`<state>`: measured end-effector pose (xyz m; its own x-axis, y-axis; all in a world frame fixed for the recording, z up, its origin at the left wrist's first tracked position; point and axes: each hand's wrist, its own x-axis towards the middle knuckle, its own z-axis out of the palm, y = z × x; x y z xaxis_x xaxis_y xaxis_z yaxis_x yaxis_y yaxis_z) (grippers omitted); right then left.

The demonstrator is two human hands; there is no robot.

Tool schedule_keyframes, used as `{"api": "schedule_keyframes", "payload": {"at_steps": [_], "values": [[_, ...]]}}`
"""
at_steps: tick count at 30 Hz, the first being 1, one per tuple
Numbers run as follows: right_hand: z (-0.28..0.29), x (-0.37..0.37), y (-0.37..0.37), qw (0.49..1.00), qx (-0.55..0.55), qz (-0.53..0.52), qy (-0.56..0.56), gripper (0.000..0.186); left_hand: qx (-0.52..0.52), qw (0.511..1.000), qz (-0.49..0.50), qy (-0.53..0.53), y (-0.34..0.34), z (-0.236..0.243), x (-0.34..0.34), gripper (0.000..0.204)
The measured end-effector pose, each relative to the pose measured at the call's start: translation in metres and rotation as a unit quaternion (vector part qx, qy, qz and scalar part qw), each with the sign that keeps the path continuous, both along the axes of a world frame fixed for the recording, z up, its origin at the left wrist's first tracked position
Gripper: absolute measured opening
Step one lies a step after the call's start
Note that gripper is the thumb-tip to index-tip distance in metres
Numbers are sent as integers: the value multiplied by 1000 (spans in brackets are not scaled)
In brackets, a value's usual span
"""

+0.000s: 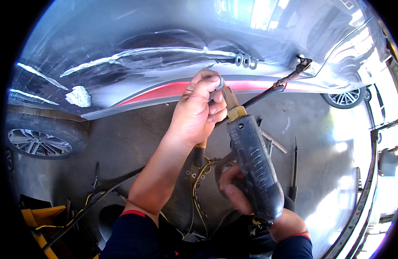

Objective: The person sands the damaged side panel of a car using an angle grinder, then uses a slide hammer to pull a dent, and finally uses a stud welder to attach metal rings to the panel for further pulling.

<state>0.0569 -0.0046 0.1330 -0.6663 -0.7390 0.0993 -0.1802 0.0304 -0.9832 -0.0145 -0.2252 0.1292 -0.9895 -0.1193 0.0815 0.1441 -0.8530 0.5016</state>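
My right hand (pixel 235 192) grips a black pistol-shaped welding gun (pixel 256 166) by its handle, and the gun's brass-coloured tip points up at the car. At that tip, my left hand (pixel 192 110) pinches a small grey metal washer (pixel 220 82) between thumb and fingers. Whether washer and tip touch, I cannot tell. Just beyond my left hand is the scraped, dented car side panel (pixel 160 64), with bare metal streaks. Several washers (pixel 246 61) stand in a row on the panel, right of the longest streak.
A rusty clamp (pixel 300 69) on a dark bar joins the panel at the right. Car wheels (pixel 39 142) stand at both sides. Loose washers (pixel 286 126), a metal T-bar (pixel 273 140), a thin black rod (pixel 295 168) and yellow-black cables (pixel 194 190) lie on the floor.
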Motion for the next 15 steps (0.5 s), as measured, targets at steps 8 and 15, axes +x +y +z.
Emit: {"api": "schedule_keyframes", "payload": {"at_steps": [8, 15], "values": [[-6, 1, 1, 999, -1, -24, 48, 37, 52, 993, -41, 101, 2, -18, -7, 12], [7, -4, -1, 998, -2, 1, 61, 42, -98, 991, 54, 75, 3, -15, -7, 19]]}}
